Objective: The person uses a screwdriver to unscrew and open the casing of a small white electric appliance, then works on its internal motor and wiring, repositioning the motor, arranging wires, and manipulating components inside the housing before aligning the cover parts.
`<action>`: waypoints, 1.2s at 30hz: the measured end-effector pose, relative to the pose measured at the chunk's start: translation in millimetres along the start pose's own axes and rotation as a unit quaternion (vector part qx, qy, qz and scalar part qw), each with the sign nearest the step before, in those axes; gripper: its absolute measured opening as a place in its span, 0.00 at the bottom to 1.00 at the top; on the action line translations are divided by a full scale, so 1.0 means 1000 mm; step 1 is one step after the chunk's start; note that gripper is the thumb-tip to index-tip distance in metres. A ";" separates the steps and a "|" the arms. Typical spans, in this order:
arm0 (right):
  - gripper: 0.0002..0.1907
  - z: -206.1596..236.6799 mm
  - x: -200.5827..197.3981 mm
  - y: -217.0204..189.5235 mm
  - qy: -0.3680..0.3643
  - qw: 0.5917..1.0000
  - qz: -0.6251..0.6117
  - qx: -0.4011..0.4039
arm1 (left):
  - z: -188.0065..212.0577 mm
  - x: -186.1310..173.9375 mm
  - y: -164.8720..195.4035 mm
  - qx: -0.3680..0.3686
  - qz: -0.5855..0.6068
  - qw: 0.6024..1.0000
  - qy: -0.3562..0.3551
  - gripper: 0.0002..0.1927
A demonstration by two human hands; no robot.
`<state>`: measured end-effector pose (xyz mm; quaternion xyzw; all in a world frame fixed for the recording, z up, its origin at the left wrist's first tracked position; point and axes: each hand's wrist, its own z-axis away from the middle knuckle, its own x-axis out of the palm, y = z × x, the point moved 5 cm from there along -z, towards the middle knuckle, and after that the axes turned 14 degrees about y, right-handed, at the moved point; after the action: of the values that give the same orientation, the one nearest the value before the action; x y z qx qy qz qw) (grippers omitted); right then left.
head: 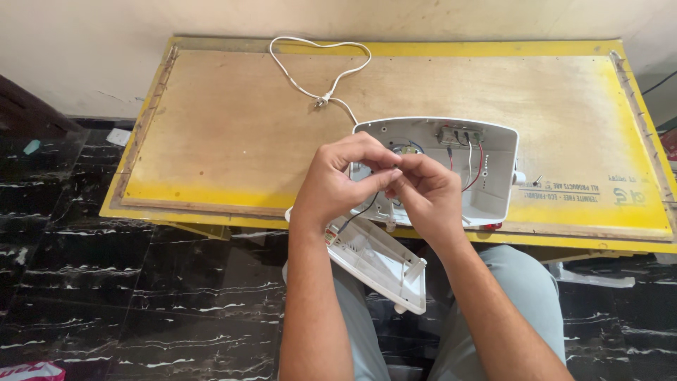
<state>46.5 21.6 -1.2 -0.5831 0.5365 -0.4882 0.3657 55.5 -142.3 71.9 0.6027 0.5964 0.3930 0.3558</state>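
Both hands, left hand [337, 180] and right hand [428, 194], pinch together on thin wires [392, 175] above the open white casing [493, 152]; its cover [377, 257] rests on the lap.

The open casing [493, 152] is moulded in smooth white plastic. Under it the bench [233, 127] is seen as matt, worn wood edged in yellow paint. Beside the bench, the floor [106, 282] is glossy black veined stone.

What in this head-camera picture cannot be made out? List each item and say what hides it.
- What the fingertips pinch: head view, covered by the left hand and right hand.
- Left inside of the open white casing: head view, behind both hands.
- Small parts on the wired board: too small.
- Upper end of the white cover on the lap: under the left wrist.
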 end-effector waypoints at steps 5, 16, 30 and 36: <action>0.07 0.000 0.002 -0.002 0.003 1.000 -0.012 -0.001 | 0.001 -0.004 0.004 0.032 -0.004 0.999 0.004 0.08; 0.11 0.005 0.009 -0.015 -0.014 1.000 -0.010 0.000 | 0.000 -0.011 0.000 0.015 -0.010 0.999 0.038 0.04; 0.06 0.006 0.008 -0.011 0.012 0.999 -0.036 0.011 | 0.000 -0.011 -0.013 -0.029 0.013 0.999 0.034 0.06; 0.06 0.005 0.009 -0.015 0.013 0.999 -0.032 -0.003 | -0.001 -0.012 -0.012 -0.003 -0.013 0.999 0.042 0.06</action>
<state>54.9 15.0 13.0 -0.5948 0.5238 -0.5055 0.3410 49.3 -154.1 60.7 0.5767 0.6173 0.4153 0.3374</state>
